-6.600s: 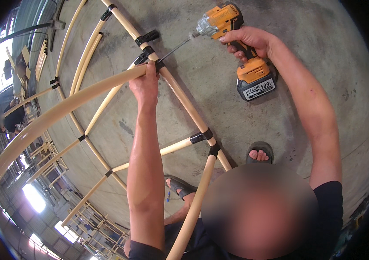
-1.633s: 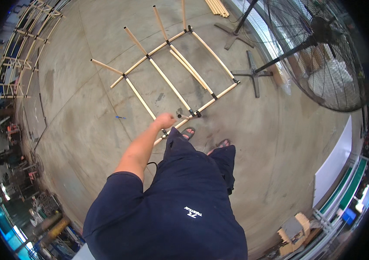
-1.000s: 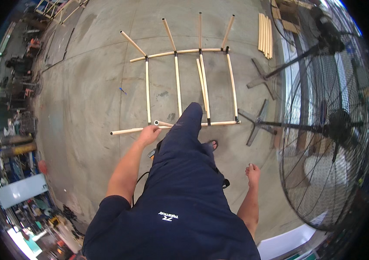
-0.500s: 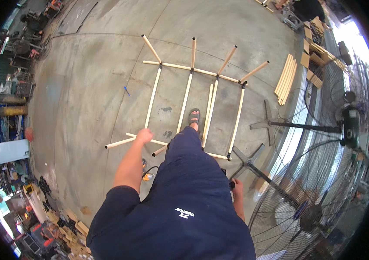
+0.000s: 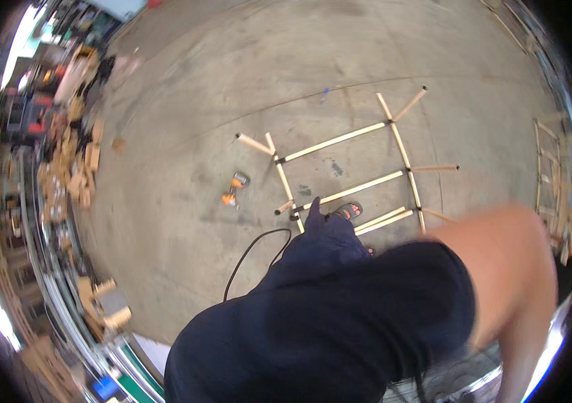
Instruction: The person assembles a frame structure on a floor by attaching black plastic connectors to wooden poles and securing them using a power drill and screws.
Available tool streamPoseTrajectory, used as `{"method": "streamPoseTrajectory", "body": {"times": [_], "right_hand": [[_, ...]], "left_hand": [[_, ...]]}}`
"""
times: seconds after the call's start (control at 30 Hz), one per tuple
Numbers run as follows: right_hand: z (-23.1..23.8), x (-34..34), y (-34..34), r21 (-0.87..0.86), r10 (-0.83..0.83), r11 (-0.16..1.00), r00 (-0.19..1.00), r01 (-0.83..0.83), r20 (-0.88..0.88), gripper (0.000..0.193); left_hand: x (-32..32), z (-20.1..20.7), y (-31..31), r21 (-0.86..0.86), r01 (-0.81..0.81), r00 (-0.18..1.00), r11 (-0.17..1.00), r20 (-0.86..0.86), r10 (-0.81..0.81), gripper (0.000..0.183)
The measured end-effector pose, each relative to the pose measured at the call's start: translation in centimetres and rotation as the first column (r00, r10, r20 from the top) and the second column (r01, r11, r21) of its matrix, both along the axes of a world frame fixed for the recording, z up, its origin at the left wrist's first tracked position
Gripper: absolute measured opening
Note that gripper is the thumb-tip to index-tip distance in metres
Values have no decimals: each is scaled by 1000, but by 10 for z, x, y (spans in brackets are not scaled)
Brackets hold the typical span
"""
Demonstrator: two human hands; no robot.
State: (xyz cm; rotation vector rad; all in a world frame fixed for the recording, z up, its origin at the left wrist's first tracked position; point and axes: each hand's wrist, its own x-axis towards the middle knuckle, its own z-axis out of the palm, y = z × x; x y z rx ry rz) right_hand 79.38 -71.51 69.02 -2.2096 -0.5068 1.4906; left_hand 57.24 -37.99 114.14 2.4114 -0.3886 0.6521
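Observation:
Neither of my hands shows. My bare right arm [image 5: 501, 269], smeared by motion, bends at the elbow at the right, and its forearm runs down out of the picture. My left arm is hidden or out of view. A frame of beige pipes with dark joints [image 5: 340, 141] lies on the floor ahead, several short pipes sticking up from its corners and sides. My sandalled foot [image 5: 348, 211] stands inside it, beside loose-looking pipes [image 5: 383, 220]. Left of the frame lies an orange and black cordless drill [image 5: 230, 199].
A black cord [image 5: 235, 269] curves over the floor near my leg. Cardboard pieces and boxes [image 5: 74, 164] pile up along the left side, by metal rails [image 5: 51, 275]. A small blue object [image 5: 325, 91] lies beyond the frame. More pipe framing [image 5: 547, 154] stands at the far right.
My view has swung left, so the pipe frame sits farther right and looks turned. My left hand, earlier over a pipe, and my right hand, earlier beside my hip, have left the picture.

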Motion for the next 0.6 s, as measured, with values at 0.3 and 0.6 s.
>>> {"method": "streamPoseTrajectory", "body": {"times": [0.3,0.6], "right_hand": [[16,-2,88,222,282,918,934,-329,221,24],[-46,7,-45,53,371,896,807,-442,459,37]], "left_hand": [[22,45,-16,99,74,975,992,201,-93,28],[-21,-235,84,-269,-481,859,834,-332,389,27]]}}
